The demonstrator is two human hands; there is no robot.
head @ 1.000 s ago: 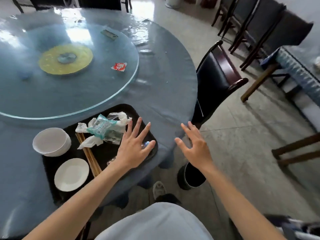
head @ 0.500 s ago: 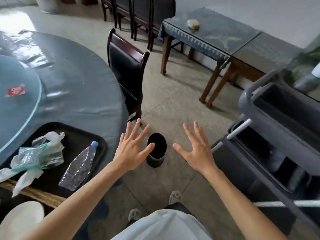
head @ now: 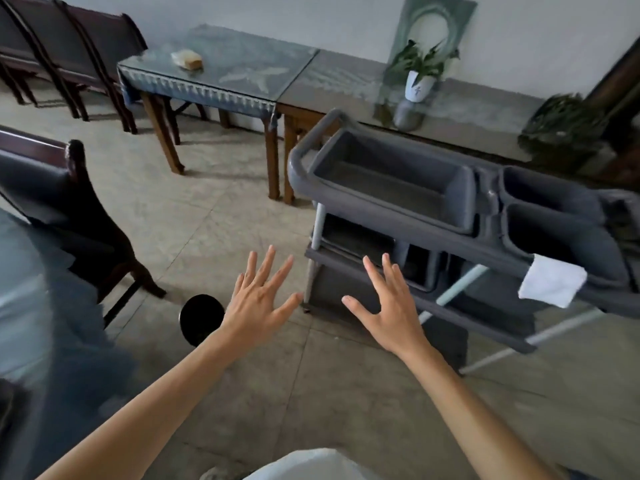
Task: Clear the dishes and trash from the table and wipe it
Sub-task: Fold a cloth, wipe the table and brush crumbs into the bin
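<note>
Head cam looks fwd/down, fairly near, edges maybe blurred.

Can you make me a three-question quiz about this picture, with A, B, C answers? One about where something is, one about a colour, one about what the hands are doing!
1. Where does the white cloth hang?
A. on the grey cart's edge
B. on the chair
C. on the floor

2. What colour is the plant pot on the side table?
A. red
B. white
C. black

3. What are the left hand and right hand doing?
A. gripping a tray
B. holding a bottle
C. spread open, holding nothing

Answers: 1 A, it drapes over the cart's rim. 2 B, the pot is plainly white. 3 C, all the fingers are straight and apart.
</note>
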